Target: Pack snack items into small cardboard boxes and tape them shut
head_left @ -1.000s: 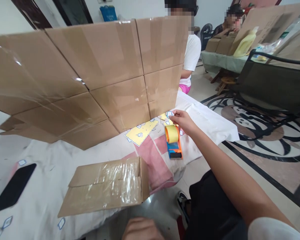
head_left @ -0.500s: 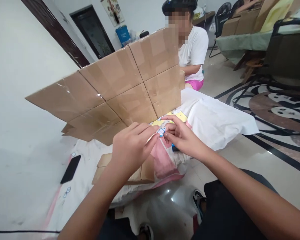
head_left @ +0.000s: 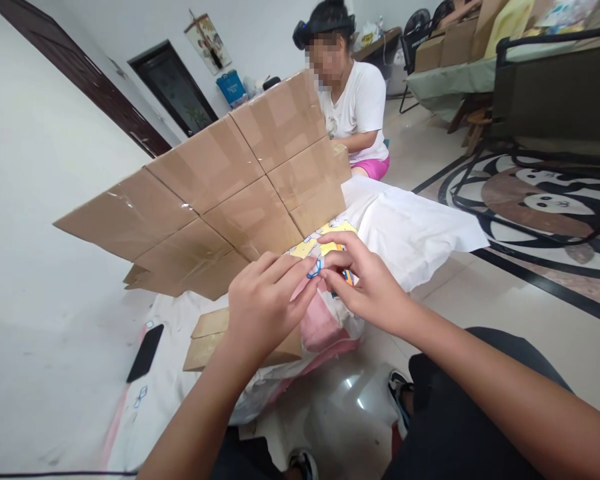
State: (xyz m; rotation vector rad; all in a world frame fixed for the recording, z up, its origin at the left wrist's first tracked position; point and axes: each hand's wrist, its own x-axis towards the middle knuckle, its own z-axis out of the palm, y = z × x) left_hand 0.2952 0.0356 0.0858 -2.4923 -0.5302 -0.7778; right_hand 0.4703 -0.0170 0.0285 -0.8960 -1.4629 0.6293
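Observation:
My left hand (head_left: 267,300) has its thumb and fingertips pinched on a small white piece with a blue outline (head_left: 315,269), too small to name surely. My right hand (head_left: 367,283) meets it from the other side, thumb and a bent finger closed at the piece's edge, its index finger stretched out above. Just beyond the fingers lies a yellow patterned sheet (head_left: 347,227), partly hidden by my right hand. Beneath my hands are a pink patch of cloth (head_left: 323,323) and a flat cardboard box (head_left: 205,347).
A tall cardboard panel (head_left: 220,193) stands across the white cloth (head_left: 405,227). A black phone (head_left: 145,353) lies at the left, with small blue-outlined pieces (head_left: 140,397) near it. Behind the panel sits another person (head_left: 363,100) in a white shirt and headset.
The blue-outlined piece has shifted from my right fingertips to between both hands, which are closer together. The thin edge seen in my left fingers no longer shows. The view has swung slightly right.

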